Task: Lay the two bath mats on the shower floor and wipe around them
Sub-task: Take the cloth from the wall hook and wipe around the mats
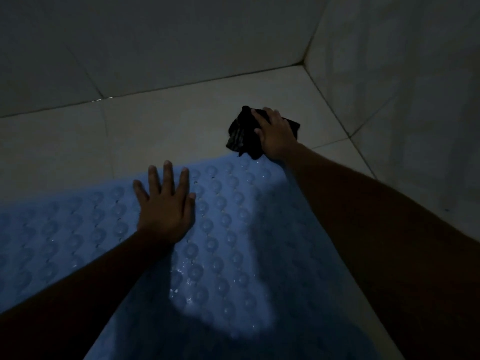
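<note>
A blue bath mat (228,229) with round raised bumps lies flat on the pale tiled shower floor (161,126), wet in places. My left hand (166,209) rests palm down on the mat with its fingers spread. My right hand (275,136) presses a crumpled black cloth (240,133) onto the floor tiles just beyond the mat's far edge. Only one mat can be told apart in this dim light.
Tiled walls (389,61) close in at the back and right and meet in a corner at the upper right. Bare floor tile runs between the mat's far edge and the back wall. The scene is dark, and shadow covers the lower corners.
</note>
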